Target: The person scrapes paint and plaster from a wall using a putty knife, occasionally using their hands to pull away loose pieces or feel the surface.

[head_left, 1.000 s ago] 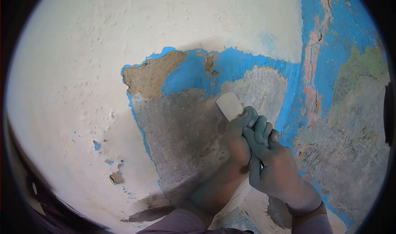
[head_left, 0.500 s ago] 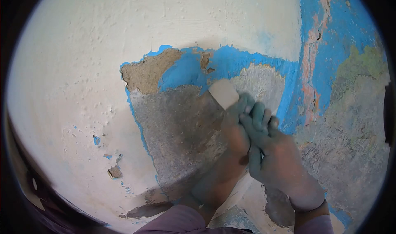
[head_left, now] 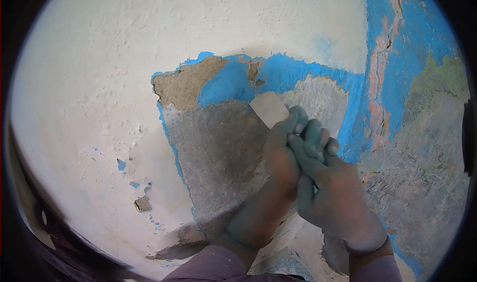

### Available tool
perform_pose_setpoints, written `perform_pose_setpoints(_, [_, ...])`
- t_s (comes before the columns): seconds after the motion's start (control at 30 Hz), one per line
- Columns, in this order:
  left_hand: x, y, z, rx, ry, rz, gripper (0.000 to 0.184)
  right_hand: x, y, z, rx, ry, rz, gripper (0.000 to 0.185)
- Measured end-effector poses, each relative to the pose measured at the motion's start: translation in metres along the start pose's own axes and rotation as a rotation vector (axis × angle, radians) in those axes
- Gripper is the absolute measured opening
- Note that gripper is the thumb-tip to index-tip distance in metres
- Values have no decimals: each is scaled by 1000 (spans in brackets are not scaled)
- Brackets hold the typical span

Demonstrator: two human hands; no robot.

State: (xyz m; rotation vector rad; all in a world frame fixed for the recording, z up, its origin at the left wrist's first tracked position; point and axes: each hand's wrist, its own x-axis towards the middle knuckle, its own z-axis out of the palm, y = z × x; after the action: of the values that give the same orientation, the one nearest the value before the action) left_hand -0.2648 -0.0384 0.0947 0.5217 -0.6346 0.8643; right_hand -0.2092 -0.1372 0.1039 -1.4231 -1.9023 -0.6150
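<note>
One pale flat blade [head_left: 269, 109] to report in head view. Looks off-white, plain-faced, roughly rectangular, corners softened. Pokes out up and to the left from bunched fingers, tilted, broad face visible; near end hidden in grip. Sits over the border between blue paint [head_left: 233, 83] and dark grey patch [head_left: 218, 152], just left of light grey patch [head_left: 325, 103]. Can't tell contact with wall from a small gap.

Same view, hands. Left hand [head_left: 284, 150]: pinching blade at its lower right end, wrist below, forearm slanting up from bottom centre. Right hand [head_left: 338, 192]: curled closed and pressed against left hand, wrist bent, forearm rising from lower right. Fingers bunched and overlapping, dusted grey-green; can't sort every finger by hand. Tan bare patch [head_left: 186, 83] up-left of blade, well apart from both hands. Purplish sleeves [head_left: 211, 264] on both forearms at bottom.
</note>
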Motion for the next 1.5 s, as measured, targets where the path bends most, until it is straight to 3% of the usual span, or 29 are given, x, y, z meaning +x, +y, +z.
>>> perform_pose_setpoints(0.17, [-20,-6,-14,130,106,-15,21,-20,1,8,3,-107,31,55])
perform_pose_setpoints(0.37, [-4,-3,14,135,108,43,22,-2,-5,-9,17,-29,-3,54])
perform_pose_setpoints(0.5, [-23,-8,-23,161,75,9,23,-18,-1,4,27,-109,30,52])
perform_pose_setpoints(0.63, [3,3,22,129,82,45,23,4,-2,-5,71,-10,-23,51])
perform_pose_setpoints(0.77, [-15,0,-4,189,111,72,23,-16,-3,8,25,-65,-10,53])
perform_pose_setpoints(0.93, [-15,12,19,226,179,-12,23,-4,-23,3,128,-45,97,51])
perform_pose_setpoints(1.17, [-29,19,-6,155,107,-78,21,-13,-42,17,65,-22,176,50])
perform_pose_setpoints(1.27, [-24,18,24,158,212,-115,20,-6,-50,-2,112,-8,202,49])
perform_pose_setpoints(1.37, [-46,19,-5,190,184,-123,19,-28,-51,26,83,1,201,49])
perform_pose_setpoints(1.5, [-37,31,8,240,232,-175,17,-13,-62,30,104,84,210,49])
